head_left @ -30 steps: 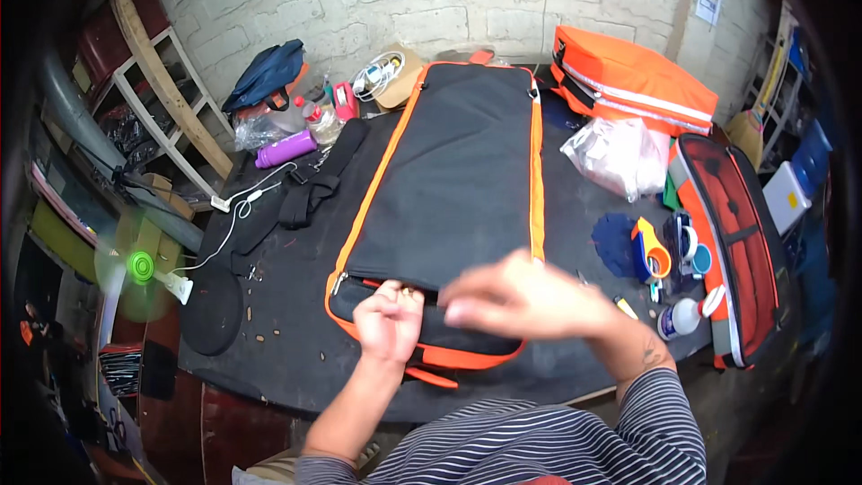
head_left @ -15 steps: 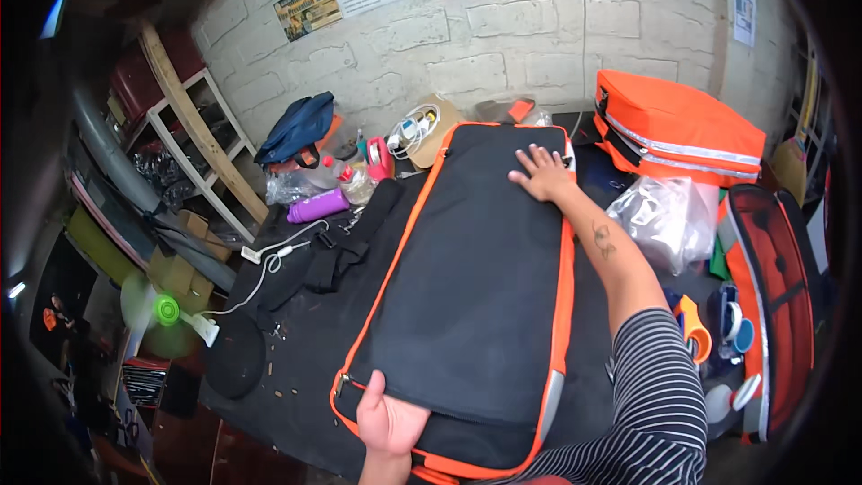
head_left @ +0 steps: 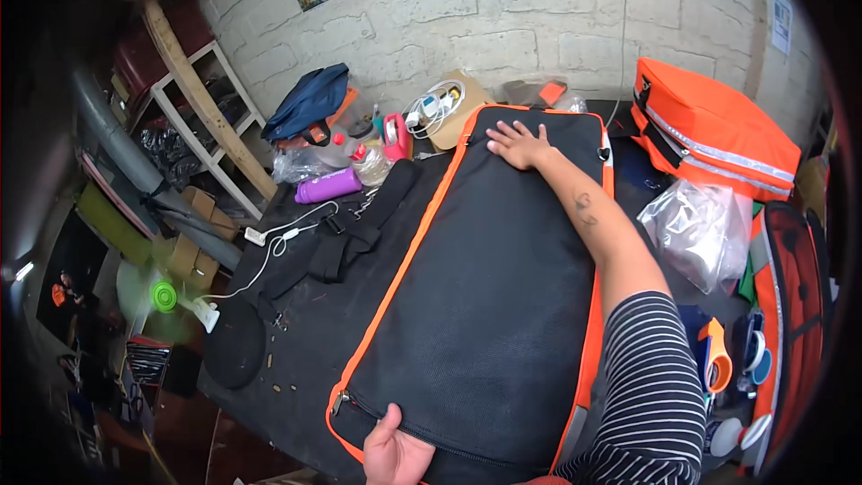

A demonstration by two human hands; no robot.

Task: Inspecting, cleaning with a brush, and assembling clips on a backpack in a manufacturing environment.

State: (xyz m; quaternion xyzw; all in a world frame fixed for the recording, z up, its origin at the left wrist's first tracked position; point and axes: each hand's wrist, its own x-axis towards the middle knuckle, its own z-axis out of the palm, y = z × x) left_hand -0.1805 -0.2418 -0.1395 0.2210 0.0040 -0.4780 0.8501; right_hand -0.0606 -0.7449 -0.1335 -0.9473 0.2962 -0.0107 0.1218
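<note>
A large black rectangular bag point(head_left: 485, 287) with orange piping lies flat before me, its far end pointing toward the wall. My right hand point(head_left: 519, 145) rests palm down near that far end, fingers spread on the black fabric. At the near end, my left hand point(head_left: 398, 451) is palm up with its fingers slipped into the zippered opening point(head_left: 449, 449); the thumb stays outside and the fingers are hidden under the panel. A zipper pull point(head_left: 339, 401) sits at the near left corner.
Left of the bag lie black straps point(head_left: 346, 251), a purple bottle point(head_left: 329, 186) and a white cable point(head_left: 266, 260). A small green fan point(head_left: 163, 296) stands beyond the table's left edge. On the right are an orange bag point(head_left: 718, 130), clear plastic point(head_left: 696, 229) and an orange tape dispenser point(head_left: 716, 355).
My right hand has slid left across the far end of the bag, away from its right edge. The left hand stays in the opening. The whole view has shifted slightly.
</note>
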